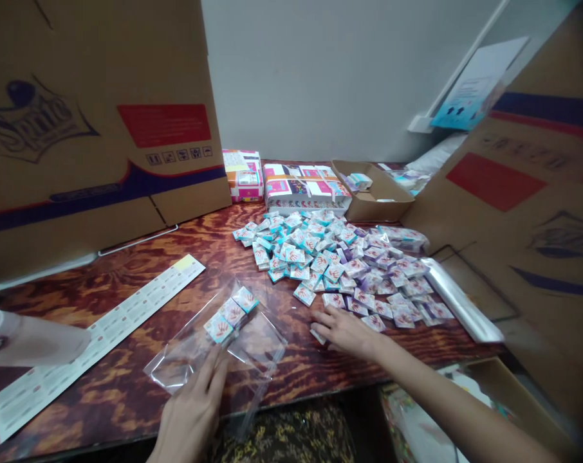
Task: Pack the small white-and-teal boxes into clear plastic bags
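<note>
Three white cardboard boxes (233,313) are lying against my clear plastic bag (260,354), left hand (195,397) loosely open and empty there, right hand (348,332) half-curled over another box (318,336), grip unclear, a teal-and-purple heap (333,257) remaining rightward.

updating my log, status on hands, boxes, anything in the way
Left hand at clear bag, three small boxes in or on it. Right hand at a box near the pile. Large cartons either side.

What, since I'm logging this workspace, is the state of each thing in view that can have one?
Box row: three, side by side
Clear bag: spread out
Left hand: fingers on the bag
Right hand: fingers at one loose box, grip unclear
Box pile: loose, jumbled
Label sheet: flat, unfolded
Brown carton: open, partly filled
Bottle: upright or lying, cannot tell
</note>
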`<state>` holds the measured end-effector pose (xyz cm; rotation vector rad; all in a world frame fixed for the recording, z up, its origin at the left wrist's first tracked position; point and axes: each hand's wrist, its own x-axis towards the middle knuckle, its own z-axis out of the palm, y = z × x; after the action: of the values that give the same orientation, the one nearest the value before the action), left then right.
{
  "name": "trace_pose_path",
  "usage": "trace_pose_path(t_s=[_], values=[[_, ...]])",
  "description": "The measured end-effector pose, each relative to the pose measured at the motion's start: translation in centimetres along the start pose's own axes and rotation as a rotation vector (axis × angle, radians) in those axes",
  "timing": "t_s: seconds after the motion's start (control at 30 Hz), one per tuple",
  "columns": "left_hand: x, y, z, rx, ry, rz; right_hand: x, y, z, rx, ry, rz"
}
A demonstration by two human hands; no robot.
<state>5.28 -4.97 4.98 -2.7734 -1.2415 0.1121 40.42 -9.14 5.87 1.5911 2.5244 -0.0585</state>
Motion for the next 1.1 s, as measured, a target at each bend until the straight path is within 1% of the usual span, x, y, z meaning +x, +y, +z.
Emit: trace_pose_path(t_s=[0.07, 0.17, 0.23, 0.3, 0.37, 0.47, 0.53, 0.6, 0.73, 0.83, 0.93, 1.0, 1.1], values=[[-0.1, -0.1, 0.2, -0.005, 0.008, 0.005, 0.2, -0.2, 0.5, -0.005, -0.007, -0.009], [-0.4, -0.3, 0.6, -0.003, 0.040, 0.028, -0.5, 0.3, -0.4, 0.018, -0.029, 0.022], [-0.5, -0.3, 0.9, -0.005, 0.082, 0.030, -1.4, 1.3, -1.4, 0.042, -0.005, 0.105], [-0.7, -0.3, 0.9, -0.015, 0.120, 0.019, -2.5, 2.5, -1.8, 0.038, 0.011, 0.210], [-0.8, -0.3, 0.9, -0.033, 0.143, 0.013, -3.3, 3.4, -1.4, 0.025, -0.029, 0.252], [-1.0, -0.3, 0.7, -0.060, 0.157, 0.009, -3.9, 3.7, 0.3, 0.023, -0.089, 0.262], [-1.1, -0.2, 0.5, -0.070, 0.160, 0.005, -3.9, 3.5, 1.3, 0.021, -0.082, 0.275], [-1.2, -0.2, 0.2, -0.074, 0.157, -0.004, -3.7, 3.3, 1.7, 0.022, -0.078, 0.276], [-1.5, -0.1, -0.1, -0.087, 0.149, -0.045, -2.6, 2.2, 1.2, 0.056, -0.097, 0.302], [-2.1, -0.4, 0.2, -0.073, 0.136, -0.067, -0.8, 0.3, 0.8, 0.105, -0.083, 0.310], [-2.7, -0.7, 0.6, -0.025, 0.135, -0.062, 0.7, -1.4, 0.5, 0.144, -0.068, 0.363], [-3.1, -0.9, 0.8, -0.003, 0.167, -0.049, 0.7, -1.7, 0.4, 0.185, -0.050, 0.380], [-3.4, -1.1, 1.1, -0.006, 0.260, -0.029, -1.0, -1.1, 0.3, 0.282, 0.027, 0.309]])
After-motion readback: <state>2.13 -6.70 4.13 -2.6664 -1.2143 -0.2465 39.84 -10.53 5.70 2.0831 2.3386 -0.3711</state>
